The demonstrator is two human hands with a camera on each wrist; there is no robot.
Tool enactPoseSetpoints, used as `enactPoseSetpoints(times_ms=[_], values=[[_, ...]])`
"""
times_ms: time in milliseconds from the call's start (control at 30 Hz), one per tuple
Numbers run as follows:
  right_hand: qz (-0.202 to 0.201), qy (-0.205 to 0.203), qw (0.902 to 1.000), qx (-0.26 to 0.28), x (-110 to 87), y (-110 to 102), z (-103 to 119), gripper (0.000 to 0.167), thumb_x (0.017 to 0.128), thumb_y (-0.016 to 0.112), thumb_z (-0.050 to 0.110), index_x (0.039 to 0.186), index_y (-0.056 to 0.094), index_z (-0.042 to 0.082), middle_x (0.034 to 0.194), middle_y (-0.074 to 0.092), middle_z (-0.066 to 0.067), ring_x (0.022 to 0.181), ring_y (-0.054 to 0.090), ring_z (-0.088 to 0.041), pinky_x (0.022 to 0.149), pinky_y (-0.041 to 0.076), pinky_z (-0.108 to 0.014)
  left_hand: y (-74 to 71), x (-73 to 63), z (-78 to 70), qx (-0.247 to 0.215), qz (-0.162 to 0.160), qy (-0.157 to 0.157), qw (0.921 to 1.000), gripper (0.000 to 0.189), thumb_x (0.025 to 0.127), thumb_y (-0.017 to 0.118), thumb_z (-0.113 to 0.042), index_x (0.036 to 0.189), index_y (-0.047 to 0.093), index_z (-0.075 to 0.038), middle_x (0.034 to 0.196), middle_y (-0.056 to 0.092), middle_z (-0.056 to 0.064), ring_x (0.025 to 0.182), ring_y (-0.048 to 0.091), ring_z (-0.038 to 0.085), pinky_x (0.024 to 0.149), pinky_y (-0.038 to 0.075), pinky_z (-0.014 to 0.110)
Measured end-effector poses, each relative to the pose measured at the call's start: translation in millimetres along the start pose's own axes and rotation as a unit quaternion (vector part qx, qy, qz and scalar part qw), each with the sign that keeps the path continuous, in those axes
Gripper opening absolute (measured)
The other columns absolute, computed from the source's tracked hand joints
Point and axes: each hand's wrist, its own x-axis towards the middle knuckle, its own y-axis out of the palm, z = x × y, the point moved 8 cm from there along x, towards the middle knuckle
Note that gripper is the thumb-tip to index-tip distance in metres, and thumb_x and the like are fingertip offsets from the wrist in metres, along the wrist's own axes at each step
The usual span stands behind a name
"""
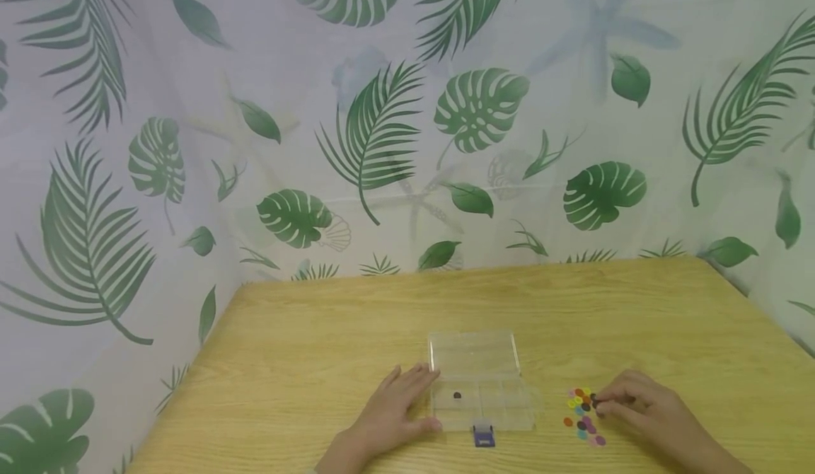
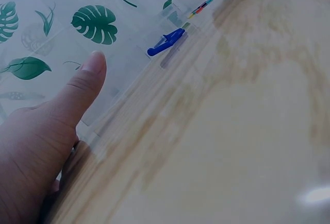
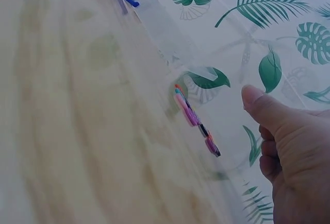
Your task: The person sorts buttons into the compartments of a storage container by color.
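A clear plastic compartment box point(image 1: 507, 417) lies on the table with its lid point(image 1: 474, 354) folded back and its blue latch point(image 1: 484, 436) toward the person. One dark button point(image 1: 457, 395) sits in its upper left compartment. My left hand point(image 1: 397, 410) rests along the box's left side, fingers stretched out and thumb at the front corner. To the right of the box is a loose spread of small coloured buttons point(image 1: 587, 423). At its right edge, my right hand point(image 1: 646, 410) pinches a dark button point(image 1: 595, 401) between thumb and forefinger.
The wooden table point(image 1: 318, 347) carries the box and buttons near its front. A white leaf-print cloth point(image 1: 395, 141) hangs behind it and along both sides. In the right wrist view the flat buttons point(image 3: 192, 116) appear edge-on beside the right hand.
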Motion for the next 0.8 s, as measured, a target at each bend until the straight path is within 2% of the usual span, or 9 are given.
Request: enactPoseSetpoints(times_ms=[233,433,533,667,800], values=[[-0.011,-0.074,0.9972,0.004,5.5,6.6,17.5,0.039,0.063,0.075,-0.015,0.087,0.068,0.015,0.083,0.061,0.01,0.079,0.052,0.002,0.068,0.046,-0.006,1.7,-1.2,0.4,-0.002,0.002,0.0,1.0,0.075,0.087,0.054,-0.058,0.148,0.033,-0.019,0.151,0.035,0.005,0.14,0.032,0.023,0.116,0.019,0.05],[-0.019,-0.108,0.9937,-0.025,16.0,13.1,30.4,0.041,0.06,0.077,-0.012,0.088,0.068,0.016,0.084,0.06,0.013,0.08,0.051,0.003,0.068,0.045,-0.006,2.6,-1.8,0.6,-0.005,0.008,-0.002,1.0,0.075,0.087,0.054,-0.057,0.148,0.032,-0.019,0.151,0.035,0.005,0.14,0.032,0.023,0.116,0.018,0.051],[-0.027,-0.136,0.9901,-0.022,22.6,16.6,36.6,0.035,0.062,0.078,-0.007,0.088,0.068,0.015,0.082,0.06,0.013,0.081,0.051,0.001,0.069,0.045,-0.007,1.3,-1.3,-0.1,-0.008,0.007,0.001,0.9999,0.074,0.088,0.054,-0.056,0.148,0.032,-0.019,0.151,0.035,0.005,0.14,0.032,0.024,0.116,0.018,0.051],[-0.042,-0.16,0.9863,-0.009,31.1,22.6,41.4,0.018,0.072,0.077,0.007,0.086,0.068,0.013,0.079,0.06,0.01,0.078,0.05,-0.001,0.067,0.045,-0.007,-0.5,-0.5,-0.6,-0.009,0.002,0.005,0.9999,0.074,0.088,0.055,-0.055,0.148,0.033,-0.018,0.151,0.036,0.005,0.139,0.032,0.024,0.116,0.019,0.052],[-0.055,-0.151,0.9864,-0.034,40.1,28.2,44.1,0.014,0.073,0.077,0.013,0.083,0.068,0.016,0.077,0.058,0.012,0.075,0.049,0.0,0.067,0.043,-0.006,-0.6,0.2,0.1,-0.009,-0.001,0.006,0.9999,0.074,0.088,0.055,-0.056,0.148,0.033,-0.018,0.151,0.036,0.004,0.139,0.033,0.023,0.116,0.019,0.051]])
